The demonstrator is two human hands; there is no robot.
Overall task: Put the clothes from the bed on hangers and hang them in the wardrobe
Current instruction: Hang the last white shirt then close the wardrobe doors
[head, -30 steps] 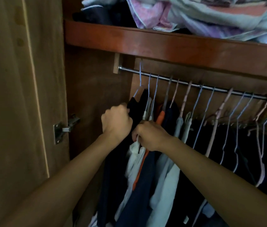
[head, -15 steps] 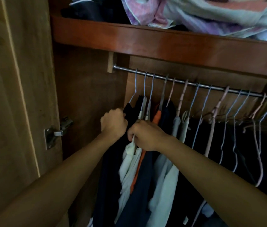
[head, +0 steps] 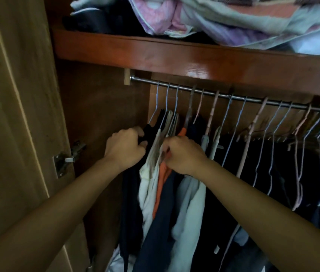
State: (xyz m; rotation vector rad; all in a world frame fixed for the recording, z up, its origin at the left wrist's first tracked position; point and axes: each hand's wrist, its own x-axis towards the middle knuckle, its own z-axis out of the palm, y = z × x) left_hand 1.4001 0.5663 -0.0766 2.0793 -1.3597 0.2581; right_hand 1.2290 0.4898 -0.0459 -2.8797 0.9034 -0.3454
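A black garment (head: 151, 134) is gripped by the left hand (head: 124, 148) and a pale one (head: 155, 154) pinched by the right hand (head: 182, 154) (crowded hangers (head: 167, 103) could be knocked off the rail (head: 233, 96)).

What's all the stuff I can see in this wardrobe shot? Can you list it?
rail: one, silver metal, under the shelf
hangers: many, mostly pale blue and pink wire, along the rail; those on the right look bare
black garment: one, hanging at the far left
white garment: one, next to the black one
other hung clothes: several, orange, navy, pale grey, dark
shelf: one, reddish wood, above the rail
bedding: heap, pastel, on the shelf
door: one, light wood, left, open
hinge: one, metal, at the door's edge
left hand: grips the black garment
right hand: pinches the white garment
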